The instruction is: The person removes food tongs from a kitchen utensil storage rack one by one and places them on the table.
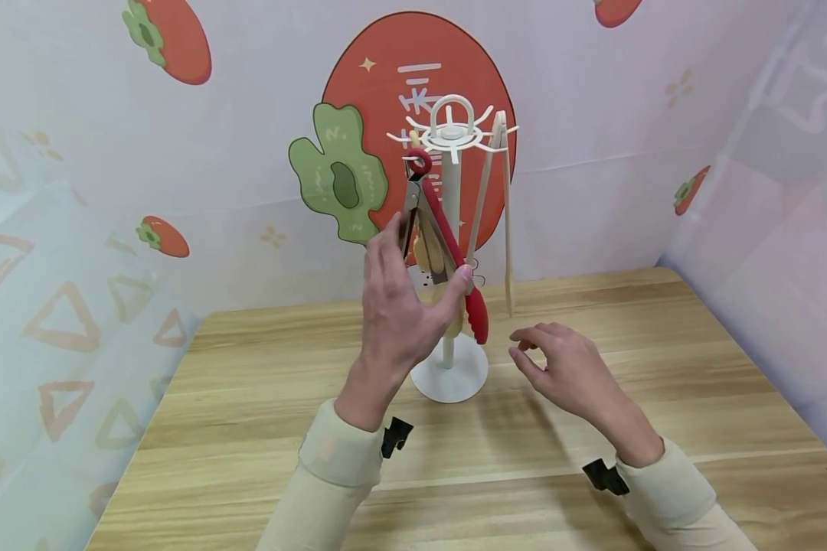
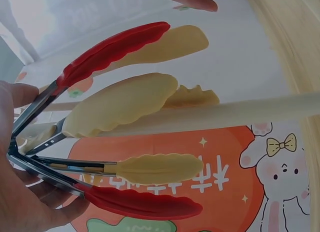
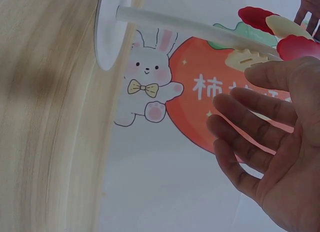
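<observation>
My left hand (image 1: 398, 302) holds the red-handled metal tongs (image 1: 478, 314), thumb on one arm and fingers on the other. The ring end of these tongs is up at a hook of the white hanging rack (image 1: 451, 207); whether it is hooked on cannot be made out. In the left wrist view the red tongs are spread wide, with cream-tipped tongs (image 2: 160, 169) between their arms. My right hand (image 1: 568, 369) hovers right of the rack's base, fingers loosely bent and holding nothing. Pale wooden tongs (image 1: 508, 229) hang from a right-hand hook.
The rack's round white base (image 1: 449, 386) stands on the wooden table (image 1: 262, 367). Behind it is a cloth backdrop printed with a large red persimmon (image 1: 379, 69). A beige spatula-like utensil (image 2: 192, 42) also hangs on the rack. Black mounts (image 1: 397, 436) sit at both wrists.
</observation>
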`<state>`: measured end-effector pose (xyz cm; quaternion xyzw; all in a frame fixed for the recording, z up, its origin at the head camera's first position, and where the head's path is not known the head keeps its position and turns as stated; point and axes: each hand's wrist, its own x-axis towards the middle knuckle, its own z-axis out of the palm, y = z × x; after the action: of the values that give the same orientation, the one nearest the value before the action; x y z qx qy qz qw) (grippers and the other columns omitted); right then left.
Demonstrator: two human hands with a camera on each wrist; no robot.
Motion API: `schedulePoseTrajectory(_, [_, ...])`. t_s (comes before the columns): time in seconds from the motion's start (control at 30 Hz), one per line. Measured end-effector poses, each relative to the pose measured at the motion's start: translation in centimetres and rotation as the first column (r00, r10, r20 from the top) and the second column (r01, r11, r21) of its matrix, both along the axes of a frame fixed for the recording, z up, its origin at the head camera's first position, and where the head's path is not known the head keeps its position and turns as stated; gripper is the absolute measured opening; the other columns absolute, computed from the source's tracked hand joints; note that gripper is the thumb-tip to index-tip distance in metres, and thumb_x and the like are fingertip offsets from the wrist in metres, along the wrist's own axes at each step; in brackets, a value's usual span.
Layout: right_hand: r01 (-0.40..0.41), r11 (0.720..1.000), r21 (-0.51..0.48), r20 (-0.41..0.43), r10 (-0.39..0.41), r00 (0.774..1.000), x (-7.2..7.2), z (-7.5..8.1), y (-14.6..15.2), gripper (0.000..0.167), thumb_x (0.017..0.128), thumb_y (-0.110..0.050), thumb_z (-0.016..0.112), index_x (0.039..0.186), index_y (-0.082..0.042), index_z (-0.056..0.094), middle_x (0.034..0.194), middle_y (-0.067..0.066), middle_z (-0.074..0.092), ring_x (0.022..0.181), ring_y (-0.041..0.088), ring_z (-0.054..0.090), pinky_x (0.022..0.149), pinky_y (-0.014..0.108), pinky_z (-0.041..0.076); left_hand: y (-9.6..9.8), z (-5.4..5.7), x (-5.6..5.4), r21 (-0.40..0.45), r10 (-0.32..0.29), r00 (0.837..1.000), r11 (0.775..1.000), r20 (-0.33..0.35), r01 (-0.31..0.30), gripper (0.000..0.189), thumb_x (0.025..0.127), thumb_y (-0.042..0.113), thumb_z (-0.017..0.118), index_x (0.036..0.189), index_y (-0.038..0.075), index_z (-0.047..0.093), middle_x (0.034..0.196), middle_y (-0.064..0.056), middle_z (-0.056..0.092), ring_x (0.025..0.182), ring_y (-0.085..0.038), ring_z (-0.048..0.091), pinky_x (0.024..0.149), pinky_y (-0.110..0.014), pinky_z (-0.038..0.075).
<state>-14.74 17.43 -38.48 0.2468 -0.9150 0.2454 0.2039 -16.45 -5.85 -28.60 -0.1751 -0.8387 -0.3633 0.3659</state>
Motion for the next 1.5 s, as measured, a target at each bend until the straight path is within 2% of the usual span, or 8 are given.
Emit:
schedulePoseTrajectory(0.33, [-0.003, 1.000, 0.007, 0.018, 0.003, 1.000, 0.1, 0.0, -0.1, 0.015, 0.090, -0.017, 0.075, 0.101, -0.007, 0.076, 0.087, 0.000, 0.072, 0.082, 0.023, 0.068, 0.066, 0.040, 0.053, 0.6, 0.3, -0.1, 0.048, 0.012, 1.000, 0.999, -0.014, -0.011, 0.087, 0.088, 0.043, 0.073, 0.152, -0.003, 0.035, 0.144, -0.016, 0.046, 0.131, -0.025, 0.045, 0.107, -0.042, 0.043])
schedulePoseTrajectory(0.63, [-0.005, 1.000, 0.009, 0.021, 0.005, 1.000, 0.1, 0.1, -0.1, 0.015, 0.090, -0.017, 0.075, 0.102, -0.008, 0.076, 0.087, -0.001, 0.072, 0.079, 0.018, 0.066, 0.064, 0.037, 0.052, 1.4, 0.4, 0.0, 0.061, 0.092, 0.996, 0.994, 0.017, -0.093, 0.087, 0.087, 0.045, 0.072, 0.152, -0.002, 0.035, 0.142, -0.016, 0.047, 0.129, -0.027, 0.045, 0.101, -0.048, 0.047])
schedulePoseTrajectory(0.93, [-0.005, 1.000, 0.011, 0.032, 0.004, 0.999, 0.3, 0.1, -0.2, 0.015, 0.090, -0.017, 0.074, 0.102, -0.009, 0.076, 0.088, -0.002, 0.072, 0.079, 0.017, 0.066, 0.064, 0.037, 0.051, 1.3, 0.5, 0.2, 0.101, 0.063, 0.998, 0.993, 0.016, -0.065, 0.085, 0.089, 0.042, 0.069, 0.154, -0.002, 0.035, 0.139, -0.016, 0.049, 0.126, -0.025, 0.045, 0.098, -0.044, 0.047])
schedulePoseTrajectory(1.17, [-0.009, 1.000, 0.010, 0.025, 0.009, 1.000, 0.2, 0.0, -0.2, 0.015, 0.090, -0.017, 0.074, 0.103, -0.009, 0.076, 0.088, -0.002, 0.072, 0.080, 0.017, 0.066, 0.065, 0.038, 0.052, 1.1, 0.7, 0.5, 0.167, 0.053, 0.999, 0.984, 0.012, -0.054, 0.086, 0.087, 0.041, 0.071, 0.155, 0.001, 0.037, 0.122, -0.017, 0.050, 0.113, -0.026, 0.048, 0.083, -0.037, 0.049])
schedulePoseTrajectory(1.27, [-0.013, 1.000, 0.011, 0.025, 0.013, 1.000, 0.2, 0.0, -0.3, 0.015, 0.090, -0.017, 0.074, 0.103, -0.009, 0.076, 0.088, -0.002, 0.072, 0.080, 0.017, 0.066, 0.065, 0.038, 0.052, 1.0, 0.8, 0.5, 0.179, 0.046, 0.999, 0.983, 0.012, -0.047, 0.086, 0.087, 0.040, 0.072, 0.155, 0.001, 0.038, 0.118, -0.017, 0.050, 0.110, -0.027, 0.048, 0.082, -0.037, 0.047])
schedulePoseTrajectory(1.5, [-0.017, 1.000, 0.014, 0.023, 0.017, 1.000, 0.1, 0.0, -0.3, 0.016, 0.090, -0.018, 0.074, 0.103, -0.009, 0.076, 0.089, -0.002, 0.072, 0.081, 0.017, 0.066, 0.065, 0.038, 0.052, 0.7, 1.0, 0.6, 0.187, 0.029, 0.999, 0.982, -0.023, -0.024, 0.084, 0.087, 0.038, 0.073, 0.155, 0.001, 0.038, 0.119, -0.017, 0.049, 0.111, -0.023, 0.048, 0.081, -0.036, 0.048])
